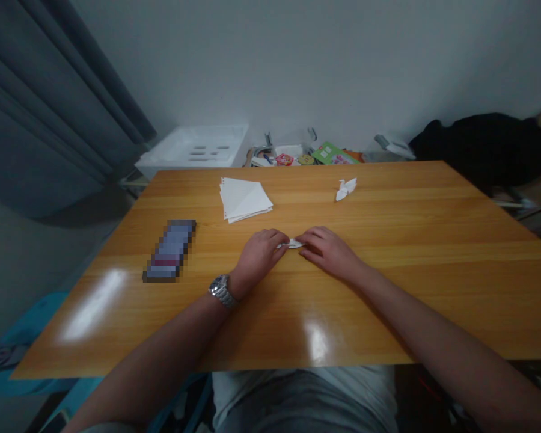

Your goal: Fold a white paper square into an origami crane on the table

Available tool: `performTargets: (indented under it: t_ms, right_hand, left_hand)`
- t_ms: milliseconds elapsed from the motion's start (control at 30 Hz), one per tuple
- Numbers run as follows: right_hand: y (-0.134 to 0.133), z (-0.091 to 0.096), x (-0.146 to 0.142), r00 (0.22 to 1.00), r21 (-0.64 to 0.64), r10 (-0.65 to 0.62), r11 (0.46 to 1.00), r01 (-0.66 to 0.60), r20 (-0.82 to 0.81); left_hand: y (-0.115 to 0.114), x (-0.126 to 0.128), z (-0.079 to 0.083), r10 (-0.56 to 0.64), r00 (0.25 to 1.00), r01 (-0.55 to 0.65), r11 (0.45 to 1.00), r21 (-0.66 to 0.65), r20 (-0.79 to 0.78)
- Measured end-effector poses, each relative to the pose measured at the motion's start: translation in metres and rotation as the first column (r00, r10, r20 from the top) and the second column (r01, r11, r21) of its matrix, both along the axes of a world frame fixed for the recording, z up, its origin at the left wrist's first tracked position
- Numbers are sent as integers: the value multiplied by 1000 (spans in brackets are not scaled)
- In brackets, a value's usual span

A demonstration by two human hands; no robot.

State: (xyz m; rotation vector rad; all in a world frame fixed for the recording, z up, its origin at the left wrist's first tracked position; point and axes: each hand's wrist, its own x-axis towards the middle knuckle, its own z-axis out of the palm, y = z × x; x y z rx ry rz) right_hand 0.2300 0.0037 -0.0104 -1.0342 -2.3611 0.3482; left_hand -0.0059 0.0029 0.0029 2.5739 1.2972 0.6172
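A small folded piece of white paper lies on the wooden table between my two hands. My left hand, with a metal watch on its wrist, presses curled fingers on the paper's left end. On the paper's right end rest the pinched fingertips of my right hand. Most of the paper is hidden under the fingers. A stack of white paper sheets lies farther back on the left. A finished white paper crane stands at the back right of the hands.
A blurred-out flat object lies on the table to the left. Behind the table stand a white plastic bin, mixed clutter and a black cloth heap. Grey curtains hang on the left.
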Motion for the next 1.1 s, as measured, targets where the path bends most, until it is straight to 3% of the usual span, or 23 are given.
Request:
performTargets:
  t_ms: [433, 567, 667, 900, 1100]
  right_hand:
    - [-4, 9, 1, 953, -197, -142, 976, 90, -267]
    - [2, 5, 8, 969, -159, -157, 979, 128, -189]
    - [6, 2, 11, 981, -112, -157, 983, 144, -114]
    - [9, -8, 12, 986, -40, -141, 990, 138, -86]
    - [5, -1, 10, 990, 8, -96, 995, 97, -101]
  left_hand:
    - [-8, 3, 9, -4, 969, 14, 999, -38, 248]
    - [-4, 1, 7, -175, 969, 183, 983, -29, 173]
    - [-1, 1, 3, -240, 966, 244, 969, -31, 99]
    - [-1, 2, -2, -242, 970, 242, 970, -29, 5]
    - [-3, 1, -2, -159, 987, 159, 987, -6, -28]
